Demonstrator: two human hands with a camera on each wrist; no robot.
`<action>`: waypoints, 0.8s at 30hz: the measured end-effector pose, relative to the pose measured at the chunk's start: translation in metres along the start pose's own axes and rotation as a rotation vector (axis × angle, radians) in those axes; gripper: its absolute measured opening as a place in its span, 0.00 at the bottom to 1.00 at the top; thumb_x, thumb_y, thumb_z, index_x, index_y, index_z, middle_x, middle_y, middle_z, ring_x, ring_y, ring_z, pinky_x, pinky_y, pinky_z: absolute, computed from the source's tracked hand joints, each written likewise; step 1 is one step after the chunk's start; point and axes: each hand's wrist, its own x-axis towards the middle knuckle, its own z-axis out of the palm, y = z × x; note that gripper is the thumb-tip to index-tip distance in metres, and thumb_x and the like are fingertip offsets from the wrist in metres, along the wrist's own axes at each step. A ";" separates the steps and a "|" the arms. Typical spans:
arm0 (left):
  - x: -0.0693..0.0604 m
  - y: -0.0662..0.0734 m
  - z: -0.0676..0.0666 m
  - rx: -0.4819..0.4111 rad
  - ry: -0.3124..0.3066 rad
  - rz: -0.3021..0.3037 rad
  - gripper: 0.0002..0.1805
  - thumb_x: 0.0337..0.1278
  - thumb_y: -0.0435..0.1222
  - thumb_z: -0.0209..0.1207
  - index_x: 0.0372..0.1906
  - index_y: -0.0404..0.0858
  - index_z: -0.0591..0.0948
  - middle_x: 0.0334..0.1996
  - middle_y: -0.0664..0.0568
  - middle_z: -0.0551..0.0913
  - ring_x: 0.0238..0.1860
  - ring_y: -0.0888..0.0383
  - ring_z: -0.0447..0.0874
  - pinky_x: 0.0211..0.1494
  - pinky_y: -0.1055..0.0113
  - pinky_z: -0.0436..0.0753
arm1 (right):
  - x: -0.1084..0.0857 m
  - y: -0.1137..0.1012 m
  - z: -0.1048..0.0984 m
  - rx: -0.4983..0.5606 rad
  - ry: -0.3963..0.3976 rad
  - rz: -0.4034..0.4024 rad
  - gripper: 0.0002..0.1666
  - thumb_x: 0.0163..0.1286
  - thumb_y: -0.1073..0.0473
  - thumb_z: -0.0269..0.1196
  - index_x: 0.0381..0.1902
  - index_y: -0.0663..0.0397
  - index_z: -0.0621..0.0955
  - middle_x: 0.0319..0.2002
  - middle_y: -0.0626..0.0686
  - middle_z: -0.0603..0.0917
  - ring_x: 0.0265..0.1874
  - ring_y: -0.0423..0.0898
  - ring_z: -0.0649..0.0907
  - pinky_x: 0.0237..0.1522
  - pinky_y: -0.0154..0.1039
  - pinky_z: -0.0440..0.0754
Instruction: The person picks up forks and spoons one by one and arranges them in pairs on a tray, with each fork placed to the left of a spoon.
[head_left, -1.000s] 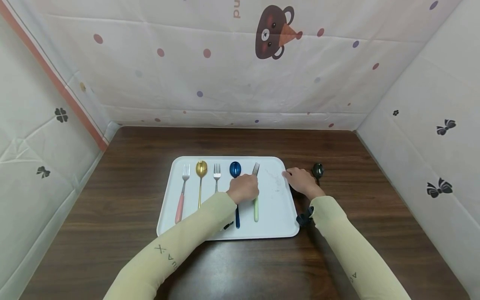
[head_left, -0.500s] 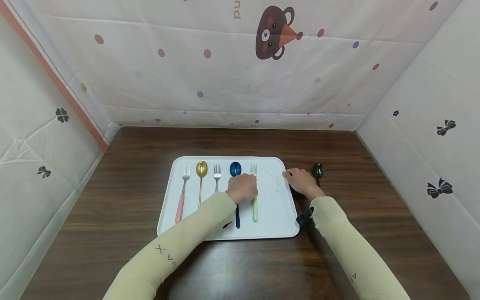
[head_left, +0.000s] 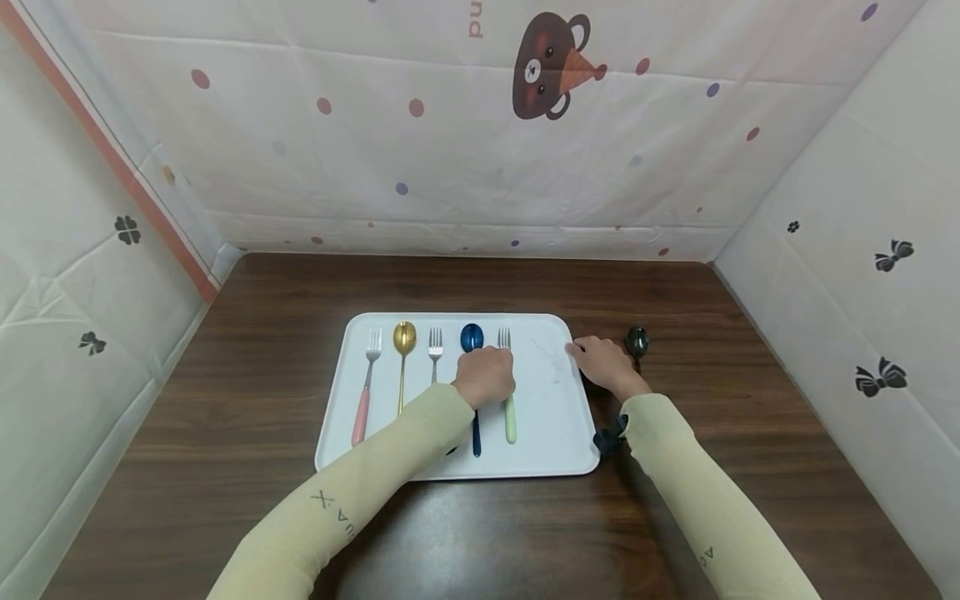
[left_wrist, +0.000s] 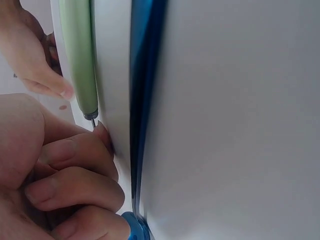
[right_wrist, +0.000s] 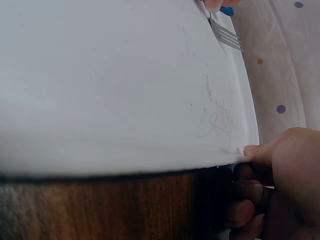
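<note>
My left hand point(head_left: 485, 377) pinches the green-handled fork point(head_left: 511, 419) at its neck, over the right half of the white tray point(head_left: 555, 433). In the left wrist view its fingers are curled close to where the green handle point(left_wrist: 80, 55) ends. Just left of this fork lies a blue spoon point(head_left: 472, 337), its middle hidden by the hand. My right hand point(head_left: 603, 364) grips the tray's right rim, thumb on top and fingers curled below, as the right wrist view shows. Farther left on the tray are a pink-handled fork point(head_left: 362, 417), a gold spoon point(head_left: 403, 337) and another fork point(head_left: 435, 343), partly covered by the left sleeve.
A dark spoon point(head_left: 637, 342) lies on the brown wooden table point(head_left: 247, 400) right of the tray, partly behind the right hand. Patterned cloth walls point(head_left: 450, 150) enclose the table at the back and both sides. Faint scratches and a hair-like strand point(right_wrist: 215, 125) mark the tray.
The green-handled fork's tines have swung left, so it now lies nearly parallel to the other cutlery. My left hand shifted slightly left; the right hand stayed on the rim.
</note>
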 end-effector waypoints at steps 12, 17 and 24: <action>-0.002 0.002 -0.003 0.018 0.010 0.013 0.09 0.61 0.39 0.56 0.37 0.39 0.83 0.21 0.52 0.77 0.22 0.57 0.74 0.23 0.66 0.68 | 0.000 0.001 0.001 0.003 0.010 0.004 0.31 0.78 0.44 0.41 0.65 0.58 0.71 0.60 0.63 0.77 0.55 0.59 0.77 0.58 0.61 0.71; -0.001 0.001 -0.003 0.043 -0.003 0.016 0.10 0.62 0.40 0.55 0.38 0.40 0.83 0.22 0.52 0.78 0.23 0.57 0.74 0.24 0.65 0.69 | 0.001 0.001 0.001 0.002 0.009 0.001 0.31 0.78 0.44 0.41 0.66 0.58 0.71 0.61 0.64 0.76 0.57 0.60 0.76 0.59 0.61 0.70; 0.000 0.000 -0.003 0.044 -0.017 0.031 0.11 0.62 0.40 0.55 0.41 0.40 0.83 0.24 0.52 0.78 0.24 0.56 0.75 0.26 0.64 0.70 | 0.000 0.002 0.002 0.015 0.010 0.010 0.31 0.78 0.44 0.41 0.67 0.58 0.70 0.62 0.64 0.75 0.59 0.61 0.75 0.61 0.62 0.69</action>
